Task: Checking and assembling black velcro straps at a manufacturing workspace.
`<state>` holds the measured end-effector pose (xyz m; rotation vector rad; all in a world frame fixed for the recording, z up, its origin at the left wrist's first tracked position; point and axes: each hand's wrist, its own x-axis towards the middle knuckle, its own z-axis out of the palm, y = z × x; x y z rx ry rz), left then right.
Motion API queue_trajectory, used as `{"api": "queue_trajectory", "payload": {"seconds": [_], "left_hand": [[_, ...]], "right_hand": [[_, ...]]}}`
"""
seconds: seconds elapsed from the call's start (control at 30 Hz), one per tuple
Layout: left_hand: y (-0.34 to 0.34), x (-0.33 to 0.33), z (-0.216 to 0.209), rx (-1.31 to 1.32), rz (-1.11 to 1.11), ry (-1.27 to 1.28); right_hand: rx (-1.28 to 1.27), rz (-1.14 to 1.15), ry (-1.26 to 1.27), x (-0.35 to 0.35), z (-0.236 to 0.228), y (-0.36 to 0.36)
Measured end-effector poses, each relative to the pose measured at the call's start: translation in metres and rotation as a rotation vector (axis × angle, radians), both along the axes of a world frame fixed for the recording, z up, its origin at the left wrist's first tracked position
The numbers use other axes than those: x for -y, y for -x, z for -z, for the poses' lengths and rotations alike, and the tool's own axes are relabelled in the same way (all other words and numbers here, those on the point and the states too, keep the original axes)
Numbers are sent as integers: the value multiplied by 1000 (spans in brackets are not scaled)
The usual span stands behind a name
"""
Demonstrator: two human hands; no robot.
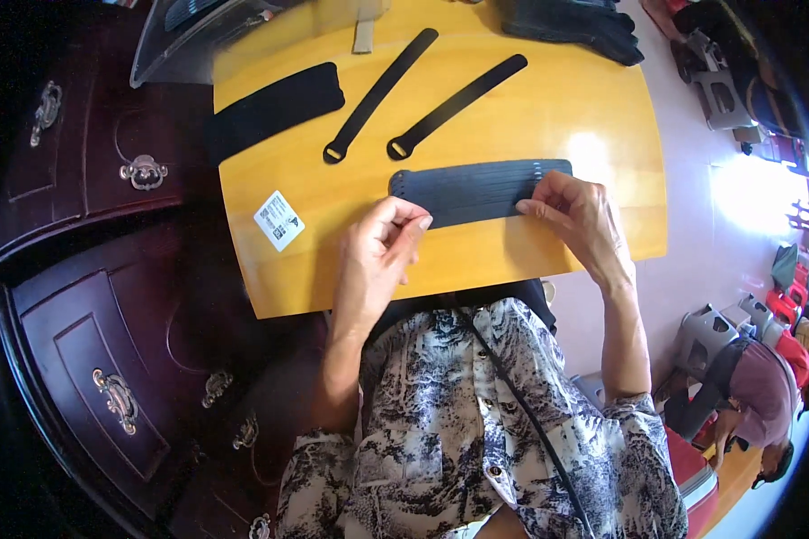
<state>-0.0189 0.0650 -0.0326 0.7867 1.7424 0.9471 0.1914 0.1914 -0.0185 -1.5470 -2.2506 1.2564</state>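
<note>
A dark sheet of joined hook-and-loop cable straps [472,192] lies along the near part of the yellow table, slots showing at its right end. My left hand [376,256] has thumb and forefinger closed at its lower left corner. At the other end, my right hand [580,220] pinches the near right edge, its curled fingers covering part of that end. Beyond the sheet lie two loose black straps, one on the left [382,94] and one on the right [458,106], each with a slotted round head toward me.
A black stack of strap material [279,110] lies at the table's left edge. Nearer is a white printed label [280,220]. Dark cloth [571,27] sits at the far right. Dark wooden cabinets [90,350] stand left; a person [760,391] and grey stools [706,337] are right.
</note>
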Motion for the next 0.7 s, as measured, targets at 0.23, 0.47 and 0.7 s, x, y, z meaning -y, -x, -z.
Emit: {"api": "queue_trajectory", "payload": {"seconds": [0.23, 0.47, 0.7], "left_hand": [[16, -32, 4, -734, 38, -349], [10, -45, 16, -810, 42, -355], [19, -33, 4, -375, -164, -437]], "right_hand": [[-144, -142, -377, -41, 5, 45], [-175, -397, -646, -67, 34, 64], [-66, -424, -663, -56, -3, 58]]}}
